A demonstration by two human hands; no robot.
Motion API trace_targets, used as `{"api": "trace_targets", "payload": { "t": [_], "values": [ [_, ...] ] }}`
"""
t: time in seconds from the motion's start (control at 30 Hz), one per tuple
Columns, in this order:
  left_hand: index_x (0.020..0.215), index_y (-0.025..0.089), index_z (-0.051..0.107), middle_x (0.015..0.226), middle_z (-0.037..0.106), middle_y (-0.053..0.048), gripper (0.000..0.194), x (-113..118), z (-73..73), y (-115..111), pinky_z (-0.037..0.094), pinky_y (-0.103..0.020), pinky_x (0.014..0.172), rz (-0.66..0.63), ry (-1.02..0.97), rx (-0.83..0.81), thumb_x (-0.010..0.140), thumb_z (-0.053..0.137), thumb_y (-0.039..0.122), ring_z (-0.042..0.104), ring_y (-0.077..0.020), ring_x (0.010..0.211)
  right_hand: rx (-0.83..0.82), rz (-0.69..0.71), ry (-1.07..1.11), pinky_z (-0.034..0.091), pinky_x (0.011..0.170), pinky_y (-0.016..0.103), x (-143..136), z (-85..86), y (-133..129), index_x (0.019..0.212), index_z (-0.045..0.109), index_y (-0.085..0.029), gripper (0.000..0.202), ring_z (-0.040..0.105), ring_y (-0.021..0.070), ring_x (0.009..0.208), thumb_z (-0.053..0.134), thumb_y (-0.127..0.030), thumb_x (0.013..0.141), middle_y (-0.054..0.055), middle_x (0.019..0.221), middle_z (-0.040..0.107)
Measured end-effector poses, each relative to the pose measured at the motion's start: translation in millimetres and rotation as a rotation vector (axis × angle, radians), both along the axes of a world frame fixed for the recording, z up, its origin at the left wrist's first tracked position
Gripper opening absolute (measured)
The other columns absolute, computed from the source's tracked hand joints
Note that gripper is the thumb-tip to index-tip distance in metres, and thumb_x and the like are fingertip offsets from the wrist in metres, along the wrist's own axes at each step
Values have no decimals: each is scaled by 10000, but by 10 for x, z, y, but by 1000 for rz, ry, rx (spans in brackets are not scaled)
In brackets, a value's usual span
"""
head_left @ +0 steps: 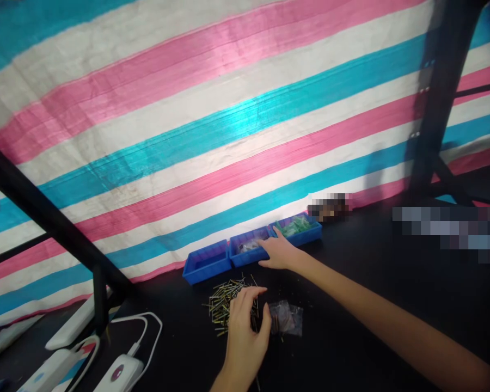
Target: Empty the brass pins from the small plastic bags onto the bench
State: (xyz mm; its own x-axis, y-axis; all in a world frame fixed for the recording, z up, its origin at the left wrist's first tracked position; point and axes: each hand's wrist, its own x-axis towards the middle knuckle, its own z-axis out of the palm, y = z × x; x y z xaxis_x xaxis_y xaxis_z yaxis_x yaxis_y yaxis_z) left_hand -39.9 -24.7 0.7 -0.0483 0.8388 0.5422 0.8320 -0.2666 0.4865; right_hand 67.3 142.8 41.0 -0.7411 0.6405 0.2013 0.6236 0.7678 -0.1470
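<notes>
My left hand (247, 326) is over the black table beside a loose pile of thin metallic pins (222, 305), fingers curved and thumb apart, with nothing seen between them. Just right of it lie small clear plastic bags (286, 317). My right hand (281, 251) reaches to the front right edge of the middle blue bin (251, 258), its fingers spread and holding nothing that shows. That bin contains clear plastic pieces or bags. The right blue bin (306, 237) holds green-tinted clear items. On the left, another blue bin (207, 263) shows a bare inside.
A striped sheet (228, 125) hangs behind the table (351, 294). Dark frame bars (61, 228) stand left and right. White power strips (120, 374) and cables lie at lower left. Pixelated areas cover things at the right.
</notes>
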Motion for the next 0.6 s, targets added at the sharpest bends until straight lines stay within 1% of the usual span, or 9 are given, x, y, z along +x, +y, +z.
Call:
{"api": "trace_targets", "payload": {
  "t": [0.1,0.2,0.23,0.3,0.37,0.43,0.5,0.6],
  "values": [
    [1026,238,538,988,579,-50,221,0,-11,3,431,-351,814,-2,9,-9,828,465,173,541,-209,935,-2,16,7,78,1062,530,-7,-29,-10,1285,456,-84,637,538,321,1078,611,-403,756,187,1093,627],
    [1022,236,541,982,581,-46,218,-30,-3,25,424,-347,819,9,1,-11,829,464,169,540,-203,937,26,49,28,77,1058,543,26,64,-46,1262,486,-124,604,476,329,1146,619,-417,751,175,1201,562],
    [1016,234,544,975,583,-45,213,-45,4,35,422,-345,817,17,-4,-4,829,463,171,540,-202,935,41,55,37,98,1054,542,46,116,-67,1250,498,-139,598,463,333,1156,632,-419,739,167,1217,551],
    [995,227,554,951,587,-44,196,-78,24,53,420,-342,808,40,-20,21,827,465,179,543,-203,921,40,59,33,190,1031,523,97,231,-122,1210,534,-164,583,482,335,1130,675,-403,697,145,1191,568],
    [973,216,564,917,590,-44,178,-110,44,65,419,-340,797,70,-43,44,824,469,189,549,-200,889,-48,66,-36,336,949,457,148,337,-192,1111,601,-181,508,560,309,1020,704,-385,658,112,1101,622],
    [958,208,569,893,590,-41,171,-133,55,72,417,-336,790,88,-65,50,820,469,188,552,-195,865,-194,77,-163,436,810,367,178,416,-278,1006,655,-190,475,613,279,901,734,-414,594,78,996,666],
    [947,205,574,880,592,-35,171,-146,53,78,412,-331,788,83,-79,42,814,470,176,554,-189,860,-305,92,-309,455,712,318,170,463,-380,928,688,-206,476,633,265,841,753,-454,527,48,927,688],
    [915,209,585,847,602,-21,156,-149,39,88,402,-324,781,61,-81,23,809,478,167,560,-180,839,-360,101,-482,446,693,299,87,486,-545,881,711,-213,477,639,262,843,770,-459,477,43,906,699]
  ]
}}
